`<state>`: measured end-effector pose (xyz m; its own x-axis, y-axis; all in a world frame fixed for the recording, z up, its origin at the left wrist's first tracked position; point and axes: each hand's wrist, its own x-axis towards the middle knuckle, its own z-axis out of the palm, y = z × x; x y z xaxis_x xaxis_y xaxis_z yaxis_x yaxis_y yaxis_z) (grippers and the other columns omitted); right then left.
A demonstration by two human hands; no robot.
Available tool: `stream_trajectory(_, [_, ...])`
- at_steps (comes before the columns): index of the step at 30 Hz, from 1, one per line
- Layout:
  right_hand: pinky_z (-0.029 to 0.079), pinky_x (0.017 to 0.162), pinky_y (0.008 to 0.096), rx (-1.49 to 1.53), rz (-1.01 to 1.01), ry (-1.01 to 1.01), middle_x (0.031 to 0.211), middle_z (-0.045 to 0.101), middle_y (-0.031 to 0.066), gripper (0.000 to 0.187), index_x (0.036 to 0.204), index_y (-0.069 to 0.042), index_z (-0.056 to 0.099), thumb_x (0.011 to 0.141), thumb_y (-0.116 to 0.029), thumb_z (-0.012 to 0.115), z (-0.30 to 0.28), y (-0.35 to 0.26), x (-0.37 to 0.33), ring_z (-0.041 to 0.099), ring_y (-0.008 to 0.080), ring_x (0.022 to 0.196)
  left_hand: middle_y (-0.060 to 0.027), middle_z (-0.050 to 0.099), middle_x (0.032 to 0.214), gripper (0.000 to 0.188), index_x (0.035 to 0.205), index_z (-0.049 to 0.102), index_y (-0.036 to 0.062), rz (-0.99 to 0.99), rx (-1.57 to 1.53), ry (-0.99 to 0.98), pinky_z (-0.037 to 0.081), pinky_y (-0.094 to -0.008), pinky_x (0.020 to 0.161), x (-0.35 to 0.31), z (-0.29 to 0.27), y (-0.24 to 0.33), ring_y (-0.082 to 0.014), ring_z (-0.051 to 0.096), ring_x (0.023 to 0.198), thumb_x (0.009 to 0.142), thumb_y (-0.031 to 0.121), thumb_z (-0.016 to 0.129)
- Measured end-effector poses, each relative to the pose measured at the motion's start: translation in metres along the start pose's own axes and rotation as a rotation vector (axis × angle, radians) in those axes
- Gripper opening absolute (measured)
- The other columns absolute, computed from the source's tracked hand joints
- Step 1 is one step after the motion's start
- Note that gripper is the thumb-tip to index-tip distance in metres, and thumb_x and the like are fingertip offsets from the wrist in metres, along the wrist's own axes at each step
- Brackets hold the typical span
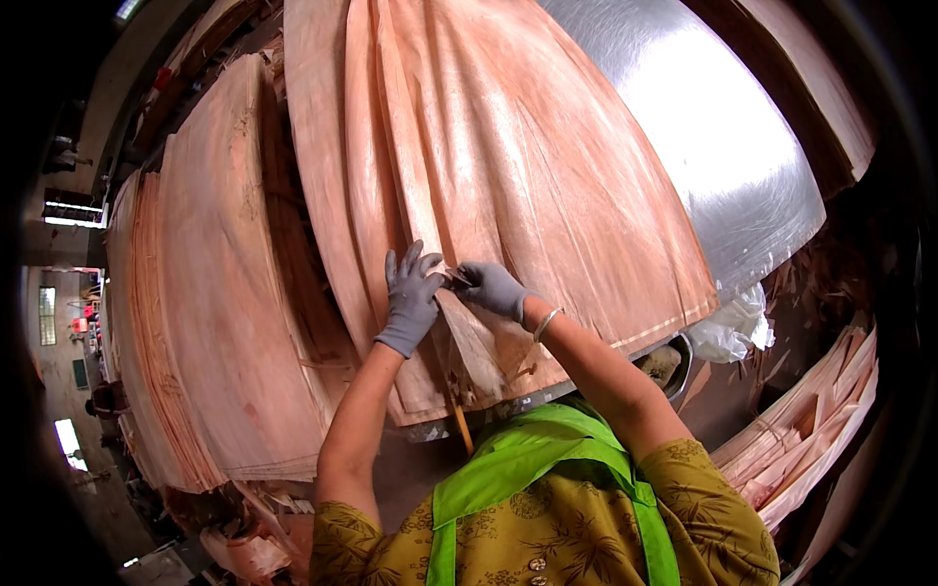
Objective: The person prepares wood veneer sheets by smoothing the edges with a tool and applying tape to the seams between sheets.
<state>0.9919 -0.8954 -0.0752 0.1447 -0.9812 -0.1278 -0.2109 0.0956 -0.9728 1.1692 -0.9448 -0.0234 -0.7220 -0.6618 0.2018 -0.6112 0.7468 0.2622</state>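
Note:
A large pinkish-brown sheet of wood veneer [547, 195] lies rippled over the table in front of me, with long raised folds running away from me. My left hand [410, 303], in a grey glove, rests on it with the fingers stretched and spread beside a fold. Close to its right, my right hand [493, 290], also gloved in grey, has its fingers closed on a torn bit of the veneer at the fold. The fingertips of both hands nearly meet there. Between my forearms, a loose veneer flap [471, 347] slopes toward the near edge.
A shiny metal tabletop [752, 166] shows at the right. Stacked veneer sheets [220, 283] stand to the left. Crumpled clear plastic [735, 325] hangs by the table's right corner. More veneer strips [806, 425] are piled at the lower right, with scraps on the floor.

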Motion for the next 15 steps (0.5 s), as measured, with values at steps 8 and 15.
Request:
stream_trajectory(8, [0.047, 0.069, 0.0404, -0.133, 0.07, 0.009, 0.085, 0.063, 0.0226, 0.03, 0.092, -0.003, 0.063, 0.085, -0.032, 0.065, 0.005, 0.005, 0.009, 0.059, 0.0359, 0.073, -0.0029, 0.056, 0.12, 0.017, 0.081, 0.064, 0.0106, -0.05, 0.045, -0.03, 0.013, -0.0556, 0.112, -0.002, 0.015, -0.003, -0.028, 0.034, 0.133, 0.07, 0.0, 0.056])
stream_trajectory(15, [0.046, 0.067, 0.0436, -0.175, 0.045, -0.038, 0.084, 0.062, 0.0235, 0.031, 0.092, -0.004, 0.063, 0.087, -0.034, 0.061, 0.004, 0.009, 0.012, 0.058, 0.0423, 0.076, -0.0035, 0.056, 0.122, 0.014, 0.082, 0.063, 0.0094, -0.074, 0.048, 0.003, 0.014, -0.0556, 0.111, -0.006, 0.02, -0.005, -0.0291, 0.034, 0.133, 0.074, 0.003, 0.054])
